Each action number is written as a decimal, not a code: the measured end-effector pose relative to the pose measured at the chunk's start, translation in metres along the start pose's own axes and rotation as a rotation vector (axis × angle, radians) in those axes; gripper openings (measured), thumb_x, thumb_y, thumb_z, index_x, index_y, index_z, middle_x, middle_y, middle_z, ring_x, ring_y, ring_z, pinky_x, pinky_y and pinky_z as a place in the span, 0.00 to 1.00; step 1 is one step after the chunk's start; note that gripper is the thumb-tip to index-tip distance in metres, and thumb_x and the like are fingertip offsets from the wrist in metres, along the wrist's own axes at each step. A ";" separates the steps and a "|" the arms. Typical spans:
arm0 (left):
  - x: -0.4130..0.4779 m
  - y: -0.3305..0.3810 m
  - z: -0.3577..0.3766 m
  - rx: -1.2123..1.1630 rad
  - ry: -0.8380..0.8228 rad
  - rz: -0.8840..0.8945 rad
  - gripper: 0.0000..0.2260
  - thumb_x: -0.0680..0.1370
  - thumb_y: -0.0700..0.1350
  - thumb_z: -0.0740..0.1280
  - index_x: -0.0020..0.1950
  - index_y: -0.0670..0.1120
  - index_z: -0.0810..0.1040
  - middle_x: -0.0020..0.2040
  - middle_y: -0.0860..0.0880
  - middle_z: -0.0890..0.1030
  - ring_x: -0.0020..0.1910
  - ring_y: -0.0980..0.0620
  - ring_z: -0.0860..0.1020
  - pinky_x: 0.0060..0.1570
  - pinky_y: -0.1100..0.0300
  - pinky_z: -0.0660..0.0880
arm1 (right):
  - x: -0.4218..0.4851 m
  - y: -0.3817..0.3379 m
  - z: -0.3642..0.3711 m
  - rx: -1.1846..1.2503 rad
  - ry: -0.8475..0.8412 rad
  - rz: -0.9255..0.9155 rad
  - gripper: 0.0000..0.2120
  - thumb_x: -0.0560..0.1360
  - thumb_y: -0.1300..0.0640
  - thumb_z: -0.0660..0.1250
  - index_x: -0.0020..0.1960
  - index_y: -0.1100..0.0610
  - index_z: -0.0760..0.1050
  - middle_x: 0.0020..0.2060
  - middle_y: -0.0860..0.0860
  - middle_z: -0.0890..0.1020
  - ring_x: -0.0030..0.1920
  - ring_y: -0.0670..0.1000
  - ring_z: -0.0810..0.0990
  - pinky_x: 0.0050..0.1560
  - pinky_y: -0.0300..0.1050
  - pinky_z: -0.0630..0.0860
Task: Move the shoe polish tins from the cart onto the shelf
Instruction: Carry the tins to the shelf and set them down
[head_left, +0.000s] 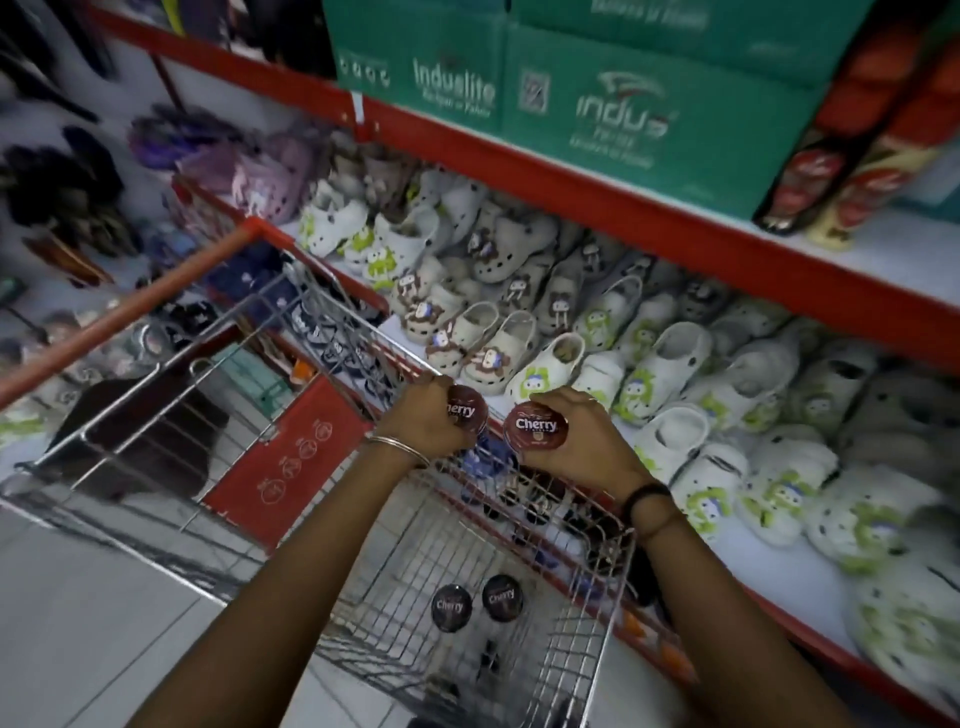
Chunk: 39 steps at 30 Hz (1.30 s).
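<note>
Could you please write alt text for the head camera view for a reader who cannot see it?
A person's left hand and right hand each hold a round Cherry polish tin, left tin and right tin, above a wire cart beside a shelf of white clogs. Two more tins lie in the cart.

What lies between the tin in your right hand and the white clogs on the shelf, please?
In the head view, nothing separates them: the tin in the right hand is up over the shelf edge, where a small bare strip shows before the white clogs.
</note>
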<state>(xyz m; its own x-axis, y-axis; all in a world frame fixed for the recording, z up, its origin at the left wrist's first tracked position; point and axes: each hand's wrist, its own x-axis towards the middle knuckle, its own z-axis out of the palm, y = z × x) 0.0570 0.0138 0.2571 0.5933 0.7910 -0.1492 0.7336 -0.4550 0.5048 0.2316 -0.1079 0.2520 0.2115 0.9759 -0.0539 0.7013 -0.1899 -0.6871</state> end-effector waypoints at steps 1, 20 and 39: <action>-0.001 0.012 -0.010 -0.002 -0.010 0.007 0.34 0.62 0.50 0.77 0.64 0.41 0.72 0.60 0.41 0.74 0.58 0.41 0.75 0.59 0.50 0.75 | -0.005 -0.006 -0.014 -0.009 0.021 -0.009 0.35 0.64 0.49 0.76 0.68 0.58 0.69 0.63 0.54 0.74 0.63 0.55 0.72 0.67 0.53 0.70; -0.011 0.267 -0.096 -0.118 0.089 0.372 0.29 0.64 0.48 0.77 0.60 0.41 0.72 0.57 0.42 0.80 0.51 0.46 0.77 0.48 0.57 0.75 | -0.103 -0.032 -0.251 -0.150 0.505 0.034 0.28 0.59 0.51 0.77 0.58 0.56 0.79 0.52 0.52 0.81 0.50 0.48 0.78 0.51 0.37 0.71; 0.067 0.427 0.004 -0.009 0.074 0.496 0.25 0.65 0.48 0.75 0.55 0.37 0.72 0.55 0.38 0.78 0.52 0.39 0.78 0.44 0.53 0.75 | -0.125 0.070 -0.357 -0.174 0.605 0.312 0.34 0.62 0.51 0.79 0.64 0.62 0.73 0.59 0.58 0.80 0.54 0.55 0.79 0.52 0.40 0.71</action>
<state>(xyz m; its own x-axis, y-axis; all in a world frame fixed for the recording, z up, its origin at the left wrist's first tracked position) 0.4114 -0.1292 0.4588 0.8443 0.5077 0.1711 0.3663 -0.7801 0.5071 0.4976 -0.2822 0.4691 0.7269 0.6514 0.2174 0.6343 -0.5154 -0.5762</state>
